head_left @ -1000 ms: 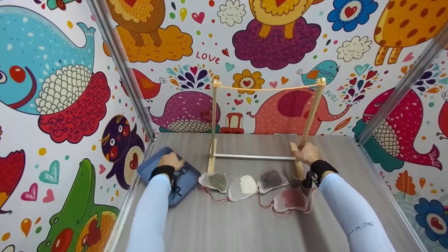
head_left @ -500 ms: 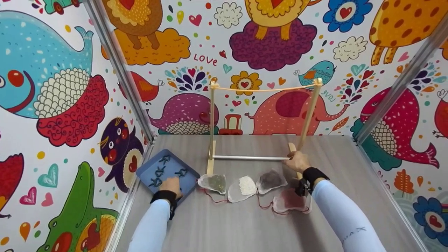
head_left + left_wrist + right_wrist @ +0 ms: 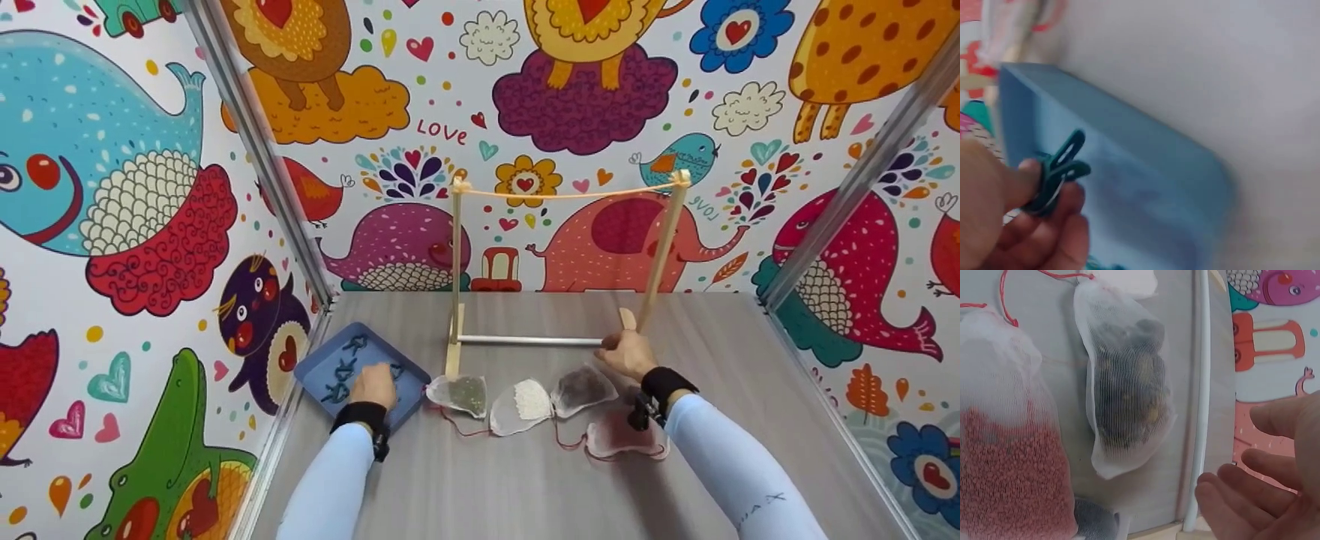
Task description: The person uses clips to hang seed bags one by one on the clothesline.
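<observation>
My left hand (image 3: 373,386) is over the blue tray (image 3: 313,358). In the left wrist view its thumb and fingers pinch a dark green clothes peg (image 3: 1058,177), handles up. Several more green pegs (image 3: 341,369) lie in the tray. My right hand (image 3: 628,354) is by the right foot of a wooden stand (image 3: 456,262), at the end of its white rod (image 3: 525,340). Its fingers are spread and hold nothing in the right wrist view. Close by lie a mesh sachet with dark filling (image 3: 1131,382) and one with red granules (image 3: 1016,478).
Between the stand's posts, an orange cord (image 3: 570,196) runs across the top. More drawstring sachets, one green (image 3: 465,394) and one white (image 3: 529,401), lie in front of the stand. Printed walls (image 3: 442,67) enclose the table at the back and sides.
My left hand moved toward the tray's near side, then slightly back, uncovering pegs in the tray. My right hand has shifted left and nearer along the stand's right foot, to the rod's end.
</observation>
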`<state>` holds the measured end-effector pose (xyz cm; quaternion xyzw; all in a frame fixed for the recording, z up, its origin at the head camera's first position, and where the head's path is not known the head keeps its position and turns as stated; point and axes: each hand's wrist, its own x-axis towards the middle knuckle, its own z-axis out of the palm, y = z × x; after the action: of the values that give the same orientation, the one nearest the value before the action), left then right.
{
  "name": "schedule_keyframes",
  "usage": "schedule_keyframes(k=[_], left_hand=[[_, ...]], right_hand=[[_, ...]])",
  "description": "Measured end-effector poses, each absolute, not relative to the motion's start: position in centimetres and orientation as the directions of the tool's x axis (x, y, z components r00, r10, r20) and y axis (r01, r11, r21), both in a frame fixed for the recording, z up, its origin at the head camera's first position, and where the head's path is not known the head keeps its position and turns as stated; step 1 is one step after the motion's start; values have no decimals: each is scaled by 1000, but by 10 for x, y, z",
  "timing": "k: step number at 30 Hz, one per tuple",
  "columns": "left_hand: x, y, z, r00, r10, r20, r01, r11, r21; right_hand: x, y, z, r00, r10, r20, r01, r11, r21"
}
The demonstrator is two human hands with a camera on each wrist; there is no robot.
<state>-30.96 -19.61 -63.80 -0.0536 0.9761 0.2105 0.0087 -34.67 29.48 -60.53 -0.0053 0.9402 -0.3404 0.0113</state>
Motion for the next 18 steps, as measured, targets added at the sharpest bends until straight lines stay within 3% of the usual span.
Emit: schedule_keyframes(k=[5, 11, 14, 18], left_hand=[[-328, -151, -605, -988, -115, 102, -39, 827, 561], [-344, -74, -583, -977, -29, 212, 134, 692, 710], [-345, -41, -576, -983, -2, 186, 145, 620, 771], [-340, -18, -565, -997, -11, 73, 59, 478, 877]], right_hand=[[-347, 274, -595, -990, -90, 105, -136, 779, -612], [-350, 234, -573, -976, -173, 132, -217, 719, -661], [-349, 211, -569, -954, -278, 116, -280, 679, -678], [-347, 189, -571, -901, -409, 142, -396, 646, -653]])
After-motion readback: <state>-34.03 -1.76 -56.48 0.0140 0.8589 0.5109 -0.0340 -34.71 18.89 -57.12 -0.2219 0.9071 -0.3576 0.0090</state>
